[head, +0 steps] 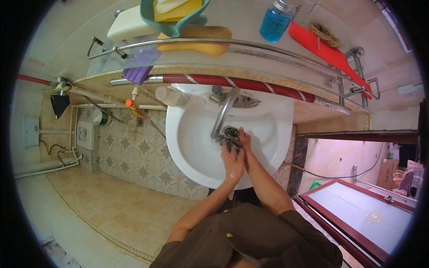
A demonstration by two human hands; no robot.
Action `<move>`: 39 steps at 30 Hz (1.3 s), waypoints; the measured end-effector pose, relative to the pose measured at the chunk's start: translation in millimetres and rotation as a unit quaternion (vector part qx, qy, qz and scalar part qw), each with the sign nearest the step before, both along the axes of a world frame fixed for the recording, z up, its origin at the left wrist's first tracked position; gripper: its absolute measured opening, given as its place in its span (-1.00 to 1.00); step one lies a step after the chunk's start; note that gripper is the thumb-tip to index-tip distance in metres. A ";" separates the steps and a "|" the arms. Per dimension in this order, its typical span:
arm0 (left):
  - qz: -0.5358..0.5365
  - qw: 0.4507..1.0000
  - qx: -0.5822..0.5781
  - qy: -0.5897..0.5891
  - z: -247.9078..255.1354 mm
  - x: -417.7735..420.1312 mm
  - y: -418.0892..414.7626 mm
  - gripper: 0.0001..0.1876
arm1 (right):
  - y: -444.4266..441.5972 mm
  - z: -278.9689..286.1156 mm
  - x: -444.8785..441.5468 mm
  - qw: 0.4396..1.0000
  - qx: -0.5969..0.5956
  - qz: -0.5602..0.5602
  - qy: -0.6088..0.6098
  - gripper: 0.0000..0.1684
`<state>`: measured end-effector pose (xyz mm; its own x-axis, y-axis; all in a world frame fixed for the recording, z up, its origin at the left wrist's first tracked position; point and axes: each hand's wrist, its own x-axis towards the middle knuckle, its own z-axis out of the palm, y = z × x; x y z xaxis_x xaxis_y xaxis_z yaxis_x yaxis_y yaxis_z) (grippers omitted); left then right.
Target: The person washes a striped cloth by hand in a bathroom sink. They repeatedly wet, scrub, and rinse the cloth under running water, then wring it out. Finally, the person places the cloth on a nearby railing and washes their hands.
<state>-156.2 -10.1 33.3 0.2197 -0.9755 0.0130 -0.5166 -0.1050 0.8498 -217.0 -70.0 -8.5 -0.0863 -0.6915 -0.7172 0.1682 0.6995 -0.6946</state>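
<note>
Both of my hands are in the white washbasin (191, 160), under the end of the metal tap spout (225, 112). My left hand (233, 164) has its fingers curled over a dark, wet bundle (231, 132) that looks like cloth with pale suds on it. From the other side, my right hand (245, 139) grips the same bundle. The bundle's exact kind cannot be made out. Water seems to wet the left hand and wrist. Behind the spout sits the metal tap body (243, 100).
Above the basin run a red-and-silver pole (207, 80) and a glass shelf with a metal rail (268, 45). A blue bottle (275, 23), a red comb (321, 50) and a teal dish (150, 16) are on it. A clear plastic cup (167, 96) stands on the basin's left rim.
</note>
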 end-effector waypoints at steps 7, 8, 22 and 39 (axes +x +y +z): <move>0.041 0.878 0.386 0.279 -110.5 95.6 -36.7 -0.48 | 31.3 7.8 4.5 0.961 -0.054 0.268 -0.032 -0.57; 0.061 0.845 0.373 0.379 -100.9 103.6 -32.1 -0.54 | 26.1 17.2 3.0 0.977 -0.034 0.188 -0.099 -0.57; -0.087 0.987 0.056 -0.120 6.0 19.0 -4.8 -0.55 | 34.9 -61.5 10.1 0.892 0.016 -0.129 -0.432 -0.60; 0.155 0.930 0.246 0.222 -17.4 66.6 -48.7 -0.55 | 40.7 -26.8 38.7 0.994 -0.001 0.023 -0.102 -0.58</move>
<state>-89.6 -58.7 16.0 0.3683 -0.7277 -0.5786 -0.0054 -0.6240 0.7814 -178.3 -29.3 -35.2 0.0935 -0.6928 -0.7150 0.2731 0.7085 -0.6507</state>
